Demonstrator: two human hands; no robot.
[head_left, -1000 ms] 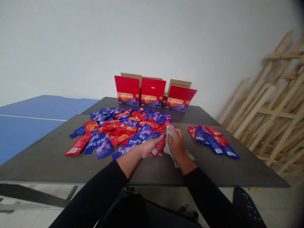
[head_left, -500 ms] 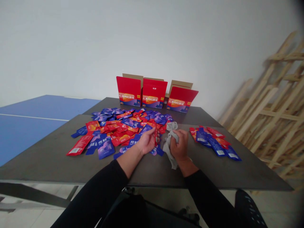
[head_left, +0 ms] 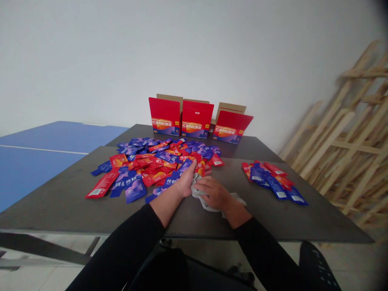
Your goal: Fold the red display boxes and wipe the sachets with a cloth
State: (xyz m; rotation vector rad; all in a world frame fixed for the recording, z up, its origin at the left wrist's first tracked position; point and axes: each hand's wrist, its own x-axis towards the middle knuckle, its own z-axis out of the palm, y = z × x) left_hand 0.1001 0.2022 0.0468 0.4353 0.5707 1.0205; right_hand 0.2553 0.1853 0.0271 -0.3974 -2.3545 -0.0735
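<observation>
Black sleeves (head_left: 130, 238) reach over the near edge of a dark grey table (head_left: 273, 220), near the middle of that edge. The right hand (head_left: 214, 194) grips a bunched grey cloth (head_left: 238, 199), one end trailing onto the tabletop and the other pressed against the left hand (head_left: 186, 182). That left hand, palm turned inward, holds a red sachet (head_left: 199, 167) between thumb and fingers; the cloth covers its lower part. Left of the hands, a broad pile of red and blue sachets (head_left: 156, 162) spreads from mid-table towards the left edge, a few lying loose at its near side. Towards the right edge, well apart from the pile, lies a smaller group of red and blue sachets (head_left: 274, 182). Three red cartons (head_left: 196, 121) stand along the far edge with flaps raised. Beyond the left edge is a blue table (head_left: 60, 141); beyond the right, wooden frames (head_left: 342, 143); behind everything, a pale wall (head_left: 194, 48).
</observation>
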